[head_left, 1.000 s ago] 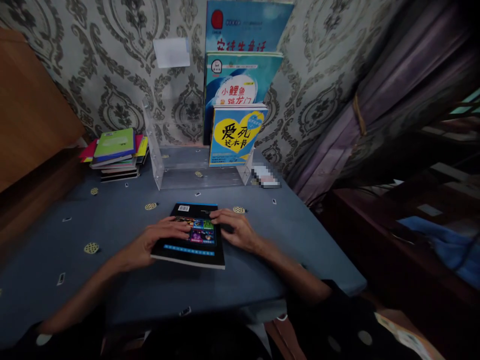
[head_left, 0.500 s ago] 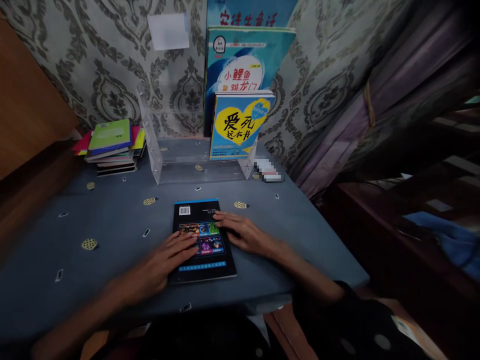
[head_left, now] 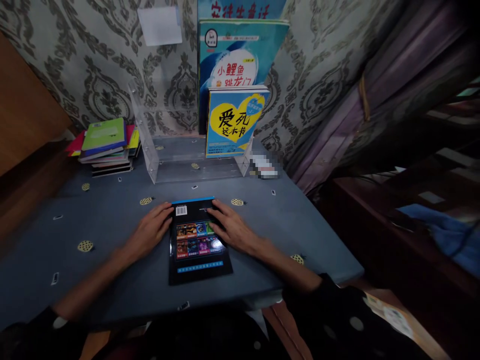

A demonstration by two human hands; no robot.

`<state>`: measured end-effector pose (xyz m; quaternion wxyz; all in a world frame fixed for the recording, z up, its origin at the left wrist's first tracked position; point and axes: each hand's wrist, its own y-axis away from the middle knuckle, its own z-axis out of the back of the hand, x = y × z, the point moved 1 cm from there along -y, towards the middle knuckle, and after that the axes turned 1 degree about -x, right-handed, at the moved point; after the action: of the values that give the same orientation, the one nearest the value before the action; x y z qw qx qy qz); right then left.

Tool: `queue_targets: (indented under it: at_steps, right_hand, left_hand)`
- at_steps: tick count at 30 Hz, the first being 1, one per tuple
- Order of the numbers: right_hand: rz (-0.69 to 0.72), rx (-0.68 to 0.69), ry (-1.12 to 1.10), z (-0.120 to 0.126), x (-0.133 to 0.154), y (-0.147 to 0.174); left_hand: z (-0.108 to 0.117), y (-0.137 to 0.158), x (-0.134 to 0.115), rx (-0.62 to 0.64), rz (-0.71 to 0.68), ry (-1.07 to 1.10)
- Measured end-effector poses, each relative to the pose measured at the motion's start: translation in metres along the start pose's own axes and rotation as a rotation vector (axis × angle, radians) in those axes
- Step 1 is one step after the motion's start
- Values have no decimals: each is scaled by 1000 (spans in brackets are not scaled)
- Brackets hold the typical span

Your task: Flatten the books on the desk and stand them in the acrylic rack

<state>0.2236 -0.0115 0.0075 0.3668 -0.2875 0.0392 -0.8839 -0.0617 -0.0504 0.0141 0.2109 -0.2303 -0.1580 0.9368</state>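
Hands [head_left: 150, 229] at black book [head_left: 199, 247], left shifted from cover to upper-left edge

Book [head_left: 198, 247] lay on table [head_left: 112, 210] before you. Behind it stood rack [head_left: 149, 157], upright books [head_left: 234, 77] in its right half; book pile [head_left: 107, 142] lay left of rack.

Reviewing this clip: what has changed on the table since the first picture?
The left hand has slid off the picture panels of the black book to its far left corner, by the barcode. The right hand has reached up to the far right corner. The book's near edge sits closer to the person. The clear stand, upright books and stacked books stayed put.
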Motion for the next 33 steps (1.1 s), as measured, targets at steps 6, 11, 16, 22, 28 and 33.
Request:
queue_targets:
  at_steps: [6, 11, 16, 22, 28, 33]
  right_hand:
    - [-16, -60, 9, -6, -2, -3]
    - [-2, -72, 33, -8, -3, -1]
    - [7, -80, 37, -8, -2, 0]
    - [-1, -66, 63, -8, 0, -1]
    - [5, -80, 69, -9, 0, -1]
    - [6, -98, 75, -11, -1, -1]
  left_hand:
    - [-3, -9, 3, -15, -9, 6]
    - [-8, -12, 4, -61, -45, -2]
    - [-12, -16, 3, -38, -81, -30]
    - [-16, -24, -3, -12, -128, -25]
    - [-23, -32, -12, -5, -173, -31]
    - [-31, -39, -15, 20, -203, -33]
